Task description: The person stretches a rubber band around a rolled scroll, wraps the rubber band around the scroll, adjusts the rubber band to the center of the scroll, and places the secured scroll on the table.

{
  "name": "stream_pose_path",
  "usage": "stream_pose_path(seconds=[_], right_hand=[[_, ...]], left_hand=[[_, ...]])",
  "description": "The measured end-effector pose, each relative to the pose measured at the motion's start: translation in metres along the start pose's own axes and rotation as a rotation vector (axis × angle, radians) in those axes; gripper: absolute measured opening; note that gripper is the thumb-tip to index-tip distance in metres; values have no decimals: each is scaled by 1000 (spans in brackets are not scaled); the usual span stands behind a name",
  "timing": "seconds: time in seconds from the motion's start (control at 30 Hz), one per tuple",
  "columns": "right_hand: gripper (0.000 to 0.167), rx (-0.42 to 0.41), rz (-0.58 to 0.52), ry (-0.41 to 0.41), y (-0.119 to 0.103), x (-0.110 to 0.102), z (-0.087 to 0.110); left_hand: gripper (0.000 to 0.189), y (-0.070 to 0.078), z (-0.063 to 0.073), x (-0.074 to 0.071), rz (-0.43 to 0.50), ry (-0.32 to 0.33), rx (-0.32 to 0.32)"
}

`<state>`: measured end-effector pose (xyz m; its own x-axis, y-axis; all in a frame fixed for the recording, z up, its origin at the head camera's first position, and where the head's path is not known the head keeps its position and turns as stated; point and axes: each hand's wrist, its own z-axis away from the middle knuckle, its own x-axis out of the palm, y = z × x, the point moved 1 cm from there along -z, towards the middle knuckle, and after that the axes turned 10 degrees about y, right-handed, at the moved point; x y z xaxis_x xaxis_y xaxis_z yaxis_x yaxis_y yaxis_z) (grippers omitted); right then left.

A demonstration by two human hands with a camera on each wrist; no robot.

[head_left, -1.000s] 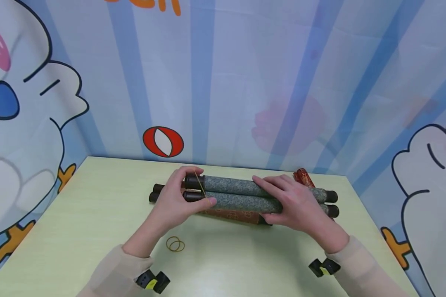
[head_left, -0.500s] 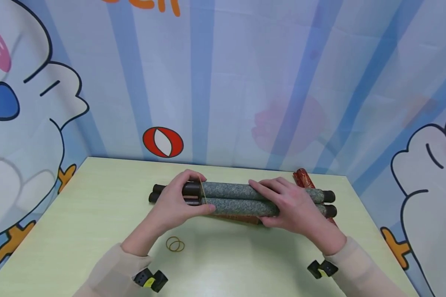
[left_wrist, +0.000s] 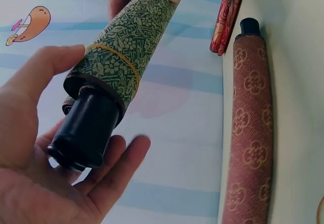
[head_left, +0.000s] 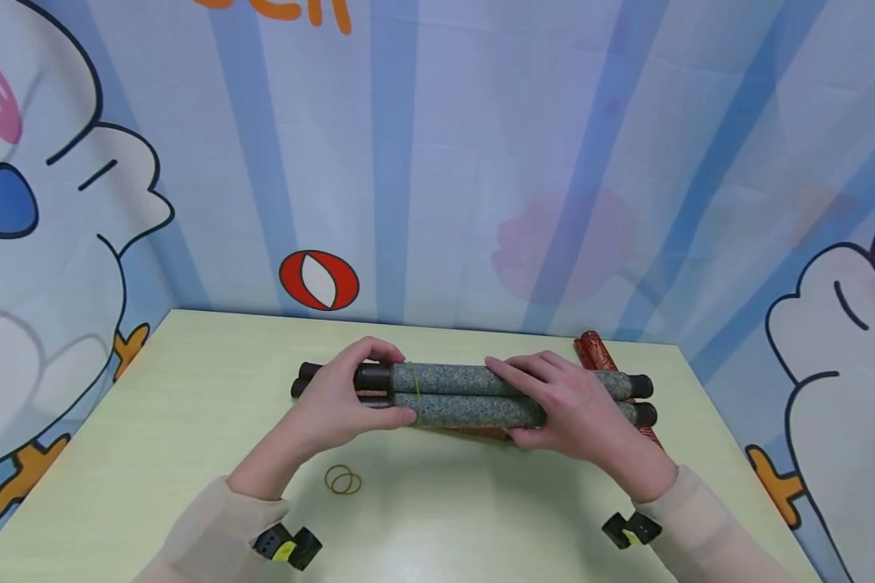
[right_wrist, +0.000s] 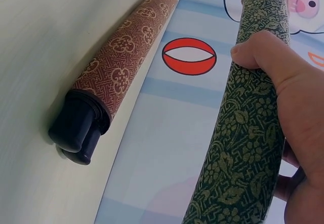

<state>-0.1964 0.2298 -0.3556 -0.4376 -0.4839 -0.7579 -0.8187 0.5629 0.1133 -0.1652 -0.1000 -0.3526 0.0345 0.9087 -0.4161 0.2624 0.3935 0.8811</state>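
Observation:
A green patterned scroll (head_left: 452, 379), rolled from both ends onto two rods with black knobs (left_wrist: 86, 128), is held level above the table. My right hand (head_left: 576, 405) grips it right of the middle, thumb on the near side and fingers over the far side. Around its left end a thin yellow rubber band (left_wrist: 114, 52) circles the cloth. At that end my left hand (head_left: 328, 405) holds the scroll between thumb and fingers. Its thumb (left_wrist: 61, 59) lies against the cloth beside the band in the left wrist view, and the other fingers spread near the knobs.
A brown patterned scroll (right_wrist: 121, 57) with black knobs lies on the table (head_left: 211, 453) behind and under the held one. A red scroll (head_left: 594, 351) lies at the back right. Loose rubber bands (head_left: 343, 479) lie near the left forearm. A printed curtain (head_left: 452, 162) stands behind.
The rubber band was stretched between my left thumb and finger; now it is off the fingertips and lies around the scroll. Both hands and the scroll have come slightly lower and nearer.

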Motion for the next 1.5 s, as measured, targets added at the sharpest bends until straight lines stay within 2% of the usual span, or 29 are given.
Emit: stream_pose_path(seconds=[0.1, 0.2, 0.37, 0.53, 0.6, 0.7, 0.77, 0.87, 1.03, 1.17, 1.33, 1.5], right_hand=[[91, 1, -1, 4, 0, 1, -1], [92, -2, 10, 12, 1, 1, -3], [90, -12, 31, 6, 0, 1, -5], [89, -9, 38, 4, -1, 2, -6], [89, -2, 39, 3, -2, 2, -8], [89, 7, 41, 0, -2, 3, -9], [89, 14, 44, -4, -3, 3, -11], [90, 20, 50, -13, -4, 4, -13], [91, 23, 61, -27, -5, 6, -15], [91, 14, 82, -21, -5, 8, -17], [92, 8, 107, -22, -5, 9, -19], [92, 27, 143, -49, -6, 9, -21]], left_hand=[[62, 2, 2, -2, -62, 42, 75], [61, 4, 4, -3, -169, 116, 202], [48, 6, 8, 0, -368, 272, 432], [28, 6, 7, 4, -485, 374, 631], [21, 7, 6, 5, -513, 405, 686], [17, 9, 5, 9, -558, 443, 730], [17, 11, 4, 12, -590, 457, 728], [16, 16, 3, 17, -640, 469, 681], [14, 24, 2, 25, -713, 481, 520], [14, 28, 1, 30, -720, 503, 406], [13, 28, -2, 34, -636, 516, 329], [10, 30, -1, 35, -449, 518, 253]])
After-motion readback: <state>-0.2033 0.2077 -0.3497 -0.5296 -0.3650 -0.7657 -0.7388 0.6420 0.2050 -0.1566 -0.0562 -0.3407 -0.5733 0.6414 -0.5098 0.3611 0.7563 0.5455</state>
